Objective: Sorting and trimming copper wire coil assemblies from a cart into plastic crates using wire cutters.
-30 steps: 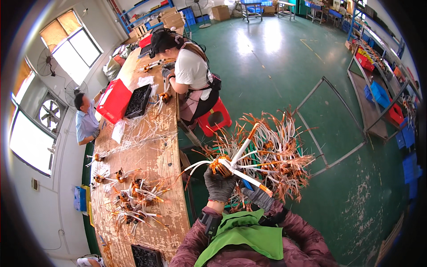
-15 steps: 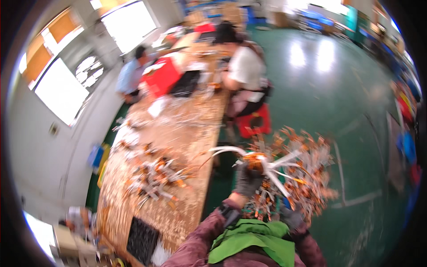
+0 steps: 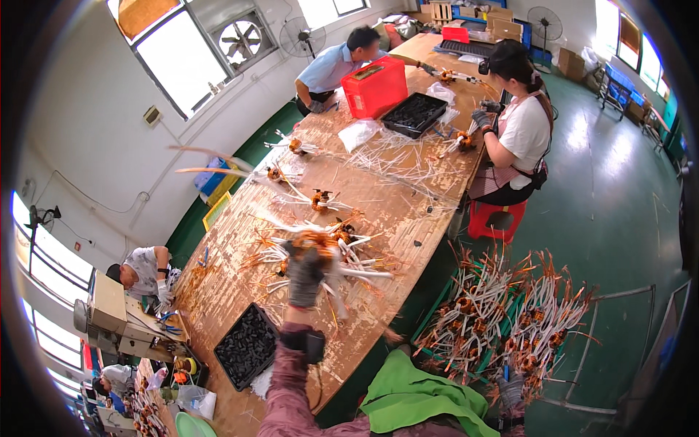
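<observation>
My left hand (image 3: 306,280), in a dark grey glove, is closed on a copper-wound coil (image 3: 317,244) with long white-sleeved leads. It holds the coil above the table, over a cluster of similar coils (image 3: 342,231) whose white leads and bare copper ends splay out. Motion blurs the held coil. Low at the right, my right hand (image 3: 512,391), also gloved, is beside green crates (image 3: 429,331) heaped with more such coils. A slim blue thing (image 3: 506,373) shows at its fingers; its kind is unclear.
Scratched wooden table (image 3: 386,306) runs away from me. A black tray (image 3: 247,346) of small black pieces is at its near left; another black tray (image 3: 415,114) and a red bin (image 3: 375,87) stand farther off. Co-workers sit at the far right and far left. Metal frame (image 3: 619,349) on the floor, right.
My left hand has carried the coil leftward, from beside the crates to above the table's cluster. My right hand has moved slightly right and down. The view has turned left.
</observation>
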Tool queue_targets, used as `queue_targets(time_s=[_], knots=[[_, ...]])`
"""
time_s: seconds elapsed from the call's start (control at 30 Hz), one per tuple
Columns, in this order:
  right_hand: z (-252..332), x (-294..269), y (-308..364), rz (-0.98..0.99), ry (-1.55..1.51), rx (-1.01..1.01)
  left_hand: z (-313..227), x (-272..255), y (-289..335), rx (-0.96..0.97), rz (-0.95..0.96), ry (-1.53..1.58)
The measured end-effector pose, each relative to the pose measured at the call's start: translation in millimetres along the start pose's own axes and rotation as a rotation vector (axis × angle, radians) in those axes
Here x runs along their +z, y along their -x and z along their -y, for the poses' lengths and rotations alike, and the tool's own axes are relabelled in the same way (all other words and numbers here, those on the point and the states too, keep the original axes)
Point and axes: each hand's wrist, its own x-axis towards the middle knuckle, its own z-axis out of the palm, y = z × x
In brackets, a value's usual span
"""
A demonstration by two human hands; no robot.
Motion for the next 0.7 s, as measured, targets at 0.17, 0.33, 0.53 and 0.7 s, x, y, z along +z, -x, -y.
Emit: queue_targets(time_s=[0.17, 0.33, 0.53, 0.7], knots=[[24.1, 22.1, -2.0, 0.047, 0.269, -0.015, -40.6, -156.1, -78.9, -0.167, -0.259, 0.166], [51.1, 45.6, -2.3, 0.109, 0.168, -0.126, 29.6, -230.8, -126.1, -0.547, -0.344, 0.252], [52.2, 61.4, -16.6, 0.124, 0.215, 0.053, 129.6, -209.3, -124.8, -0.928, -0.249, -0.736], [16.9, 60.0, -18.1, 0.190, 0.167, 0.103, 149.7, -158.2, -103.5, 0.063, -0.169, -1.435]])
